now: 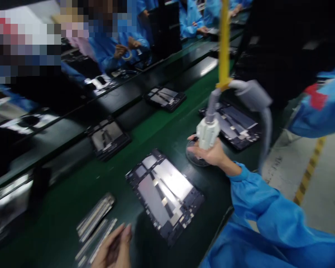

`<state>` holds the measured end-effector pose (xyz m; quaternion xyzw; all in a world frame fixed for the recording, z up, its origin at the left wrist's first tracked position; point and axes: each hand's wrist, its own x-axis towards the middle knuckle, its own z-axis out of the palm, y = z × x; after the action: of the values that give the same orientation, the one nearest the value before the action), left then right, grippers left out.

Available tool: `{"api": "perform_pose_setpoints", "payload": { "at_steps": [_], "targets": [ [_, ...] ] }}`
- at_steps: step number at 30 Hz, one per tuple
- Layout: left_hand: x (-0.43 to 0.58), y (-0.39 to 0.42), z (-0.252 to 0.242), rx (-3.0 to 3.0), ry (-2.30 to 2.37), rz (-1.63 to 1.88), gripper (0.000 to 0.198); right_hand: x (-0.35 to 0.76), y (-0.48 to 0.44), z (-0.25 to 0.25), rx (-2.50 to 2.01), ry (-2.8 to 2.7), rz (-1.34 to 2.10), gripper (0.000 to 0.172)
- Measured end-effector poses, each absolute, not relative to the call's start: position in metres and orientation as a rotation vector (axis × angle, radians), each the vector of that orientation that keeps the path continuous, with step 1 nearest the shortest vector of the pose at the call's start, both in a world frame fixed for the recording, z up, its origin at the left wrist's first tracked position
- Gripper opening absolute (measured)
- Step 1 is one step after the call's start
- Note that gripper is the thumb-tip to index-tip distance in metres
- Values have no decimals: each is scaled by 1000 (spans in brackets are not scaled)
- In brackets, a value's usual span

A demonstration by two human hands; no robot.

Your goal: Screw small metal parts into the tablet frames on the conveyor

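Observation:
My right hand (216, 154) is wrapped round a white electric screwdriver (208, 130), which hangs by its grey upper end from a yellow strap. Under that hand sits a round dark dish (194, 158); its contents are too blurred to tell. In front of me lies an opened tablet (167, 193), its silvery batteries and dark ribbon cables showing. At the bottom edge my left hand (115, 247) has thumb and fingers apart, with nothing visible between them. Right by it are several long thin strips (96, 236) and a small stack of narrow bars (96, 216).
More opened tablets lie on the green bench: one (237, 124) behind the screwdriver, others (108, 137) (166, 97) further off. A thick grey cable (264, 123) hangs at right. Blue-sleeved co-workers (123, 44) sit across the bench; another blue sleeve (321, 108) is at right.

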<state>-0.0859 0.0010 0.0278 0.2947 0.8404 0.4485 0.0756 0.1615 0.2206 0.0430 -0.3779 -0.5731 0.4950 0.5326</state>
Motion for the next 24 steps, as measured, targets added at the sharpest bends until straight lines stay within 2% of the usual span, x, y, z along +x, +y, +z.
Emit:
{"api": "perform_pose_setpoints", "payload": {
  "at_steps": [4,7,12,16,20,24],
  "targets": [
    [-97,2,33,637,2078,1305,39,156,207,69,-927,-1385,992,22],
    [-99,18,31,547,1875,1312,40,138,197,88,-808,-1473,1093,21],
    [-94,52,22,766,1895,1308,26,91,173,97,-588,-1621,1339,29],
    [-100,68,11,843,1925,1366,14,55,162,98,-496,-1616,1473,28],
    [-101,73,7,831,1935,1378,11,21,156,99,-483,-1598,1542,25],
    [-105,74,12,760,1854,1303,17,-8,154,87,-514,-1609,1628,21]
  ]
}}
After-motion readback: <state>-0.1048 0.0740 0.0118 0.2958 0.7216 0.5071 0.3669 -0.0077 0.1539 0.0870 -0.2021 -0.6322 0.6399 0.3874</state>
